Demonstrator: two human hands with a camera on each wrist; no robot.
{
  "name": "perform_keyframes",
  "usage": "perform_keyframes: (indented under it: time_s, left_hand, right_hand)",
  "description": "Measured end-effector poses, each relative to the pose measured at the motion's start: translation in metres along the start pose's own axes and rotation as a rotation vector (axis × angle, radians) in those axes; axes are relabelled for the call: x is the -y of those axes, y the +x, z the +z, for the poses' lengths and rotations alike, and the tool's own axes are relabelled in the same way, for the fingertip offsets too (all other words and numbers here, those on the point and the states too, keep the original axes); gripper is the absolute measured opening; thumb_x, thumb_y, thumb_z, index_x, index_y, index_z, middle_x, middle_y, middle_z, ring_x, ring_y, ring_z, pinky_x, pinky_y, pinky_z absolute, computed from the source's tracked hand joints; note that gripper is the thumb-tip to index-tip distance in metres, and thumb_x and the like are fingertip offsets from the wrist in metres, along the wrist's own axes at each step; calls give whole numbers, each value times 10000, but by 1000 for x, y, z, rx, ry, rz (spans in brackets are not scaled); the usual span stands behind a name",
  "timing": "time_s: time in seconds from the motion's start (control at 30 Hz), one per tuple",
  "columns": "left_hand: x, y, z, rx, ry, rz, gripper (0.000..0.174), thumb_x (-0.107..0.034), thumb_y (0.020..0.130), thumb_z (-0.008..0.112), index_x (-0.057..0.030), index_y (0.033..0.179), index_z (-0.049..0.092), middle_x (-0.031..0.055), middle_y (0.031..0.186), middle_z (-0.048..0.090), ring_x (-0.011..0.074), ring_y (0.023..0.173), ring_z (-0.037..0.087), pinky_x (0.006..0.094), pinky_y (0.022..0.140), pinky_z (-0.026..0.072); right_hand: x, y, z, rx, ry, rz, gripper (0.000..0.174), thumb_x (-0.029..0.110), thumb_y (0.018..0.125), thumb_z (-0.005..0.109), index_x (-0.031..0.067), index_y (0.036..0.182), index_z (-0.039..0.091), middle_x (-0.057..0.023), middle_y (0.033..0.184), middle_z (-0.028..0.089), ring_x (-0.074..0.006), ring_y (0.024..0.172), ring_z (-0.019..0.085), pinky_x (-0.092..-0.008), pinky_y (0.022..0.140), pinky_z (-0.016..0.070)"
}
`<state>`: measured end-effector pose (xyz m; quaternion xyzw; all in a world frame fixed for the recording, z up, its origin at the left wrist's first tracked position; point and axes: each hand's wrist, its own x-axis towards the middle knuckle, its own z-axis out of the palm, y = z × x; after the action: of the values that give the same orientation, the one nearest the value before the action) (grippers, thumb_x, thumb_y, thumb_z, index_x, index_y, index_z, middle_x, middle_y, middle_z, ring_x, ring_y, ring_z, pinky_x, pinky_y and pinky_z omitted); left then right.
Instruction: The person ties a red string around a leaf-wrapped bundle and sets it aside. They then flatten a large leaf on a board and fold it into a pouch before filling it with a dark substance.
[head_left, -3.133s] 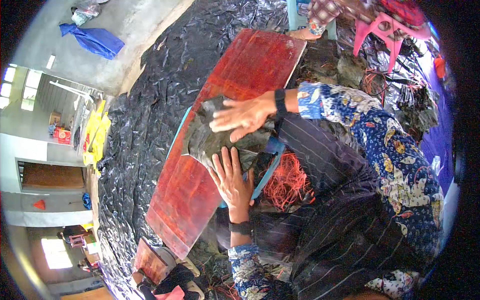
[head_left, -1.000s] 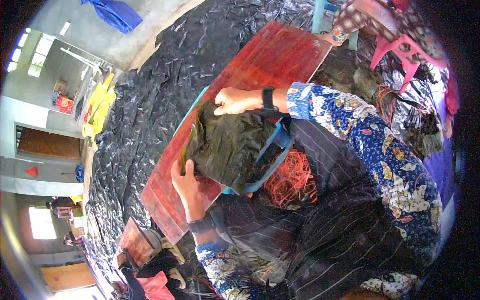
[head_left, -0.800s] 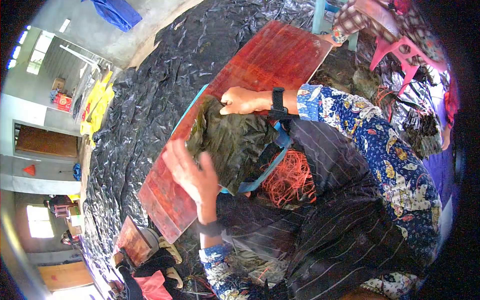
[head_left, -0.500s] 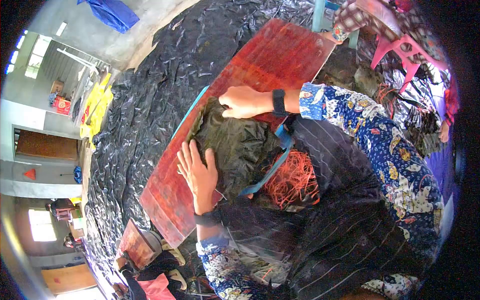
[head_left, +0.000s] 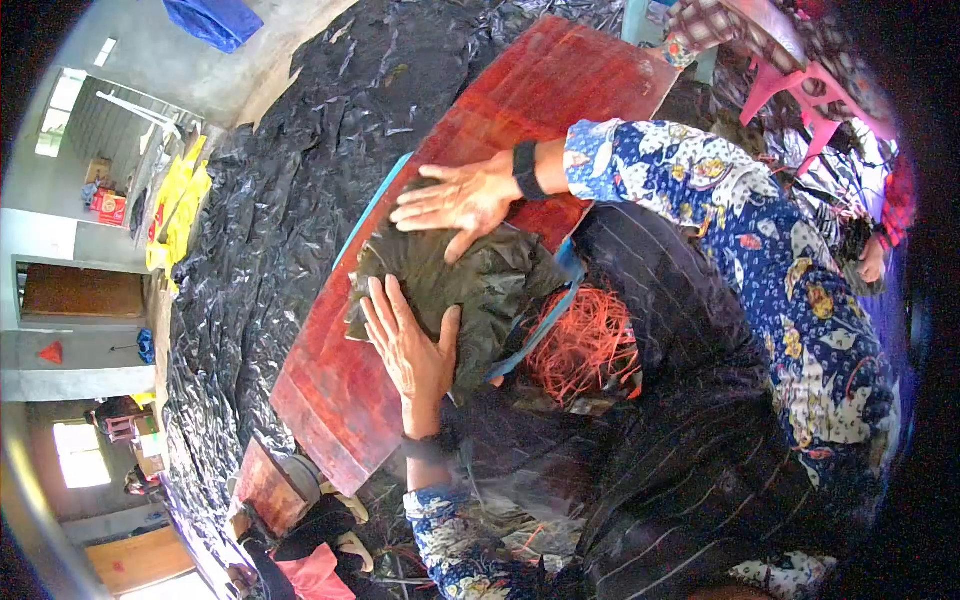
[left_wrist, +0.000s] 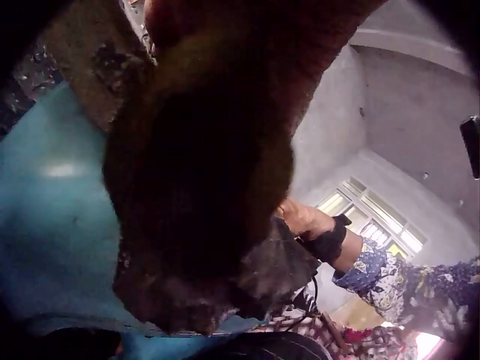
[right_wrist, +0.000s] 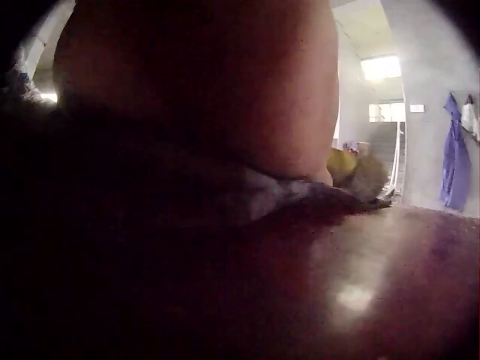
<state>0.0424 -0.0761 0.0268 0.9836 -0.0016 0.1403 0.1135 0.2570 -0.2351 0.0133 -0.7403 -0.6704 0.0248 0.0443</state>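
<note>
A dark, wrinkled sheet (head_left: 500,275) lies across the red wooden board (head_left: 335,405). My left hand (head_left: 410,350) rests palm down on its lower left part, fingers and thumb spread. Above it, my right hand (head_left: 465,203) lies flat at the sheet's upper edge, fingers extended and apart. The left wrist view has a dark close-up, with the sheet's crumpled edge (left_wrist: 277,266) and my right hand (left_wrist: 304,217) beyond. Close skin of my right hand (right_wrist: 225,82) fills much of the right wrist view, above the glossy board (right_wrist: 375,277).
Red strings (head_left: 585,345) lie beside a blue strip (head_left: 545,325), right of the sheet. Black plastic (head_left: 250,240) covers the floor. A pink stool (head_left: 820,100) and a seated person's checked clothing are at upper right; a small wooden board (head_left: 270,490) is at lower left.
My right hand has gone from curled at the sheet's upper edge to flat with fingers spread. The left hand has moved slightly right onto the sheet, whose left edge now lies farther left.
</note>
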Motion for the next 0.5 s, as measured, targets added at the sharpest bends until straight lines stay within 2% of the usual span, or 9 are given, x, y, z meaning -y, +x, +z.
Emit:
perform_keyframes:
  time_s: [0.07,0.17,0.23,0.3,0.33,0.4,0.47,0.5]
  left_hand:
    - [2,-3,-1,-4,-23,-10,822,-306,821,681,-3,1445,239,228,1500,234,437,1390,178,502,1135,182]
    - [-5,-4,-9,-7,-94,-56,841,-327,812,685,-18,1453,236,229,1512,201,435,1400,149,523,1133,166]
    - [-13,-9,-16,-81,17,-49,859,-359,803,688,-32,1457,236,215,1526,172,430,1407,130,549,1128,151]
    - [-12,-15,-12,-1,48,-39,859,-373,802,686,-41,1457,241,209,1526,176,429,1406,133,557,1126,146]
    - [-13,-13,-9,58,79,-23,859,-387,801,685,-50,1457,246,203,1526,180,429,1406,136,565,1124,142]
    - [-14,-9,-6,65,49,-39,852,-395,796,690,-68,1456,261,197,1518,206,423,1406,142,558,1128,137]
    - [-10,-11,-5,49,43,-9,845,-390,795,693,-75,1454,269,199,1511,219,421,1403,148,563,1124,144]
    - [-9,-12,-4,64,52,-7,879,-373,786,702,-69,1466,235,201,1526,176,430,1408,127,575,1121,140]
  right_hand:
    - [-10,-13,-8,24,-14,28,865,654,889,378,67,1490,173,-135,1561,146,-287,1446,119,-610,1117,97]
    - [11,-32,-21,-199,34,155,864,655,895,354,47,1485,183,-167,1549,162,-316,1437,143,-617,1107,111]
    - [43,-43,-30,-312,27,71,876,649,888,368,24,1477,197,-180,1538,189,-339,1424,181,-613,1099,137]
    - [72,-45,-18,-356,-13,-46,884,643,875,393,24,1476,204,-190,1532,201,-350,1415,204,-613,1097,142]
    - [76,-45,-2,-304,-54,-73,895,637,868,414,28,1482,182,-180,1543,173,-339,1426,175,-619,1098,134]
    - [78,-53,15,-161,-15,-9,907,630,868,428,28,1487,149,-160,1556,137,-322,1439,131,-627,1100,122]
    - [72,-53,1,19,-21,25,904,623,875,432,41,1493,122,-143,1565,111,-307,1447,98,-634,1101,103]
    - [67,-58,-3,23,-14,21,886,623,880,429,52,1494,142,-147,1563,117,-311,1446,100,-631,1104,94]
